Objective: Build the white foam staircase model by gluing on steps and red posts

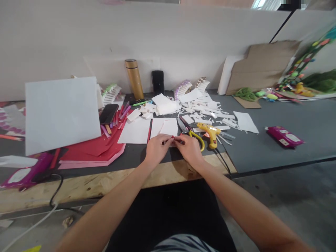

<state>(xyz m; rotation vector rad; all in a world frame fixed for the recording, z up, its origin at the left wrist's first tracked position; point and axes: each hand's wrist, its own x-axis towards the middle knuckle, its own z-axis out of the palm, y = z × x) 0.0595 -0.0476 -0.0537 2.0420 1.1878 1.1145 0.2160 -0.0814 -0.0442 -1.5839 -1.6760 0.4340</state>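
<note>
My left hand (156, 148) and my right hand (189, 148) meet over the front of the table, fingertips pinched together. Between them shows a small red piece (173, 137), perhaps paper or foam; most of it is covered by the fingers. Just beyond the hands lies a white card (168, 125) with a small red mark. To the right of it are scissors (195, 134) with yellow handles and a yellow glue gun (211, 134). A larger white sheet (135, 131) lies to the left.
White scraps (202, 108) are heaped behind the card. Red sheets (91, 152), a tilted white board (63, 113) and a phone (109, 113) lie left. A gold flask (134, 79) stands by the wall. At right are a purple packet (284, 136) and cardboard (259, 66).
</note>
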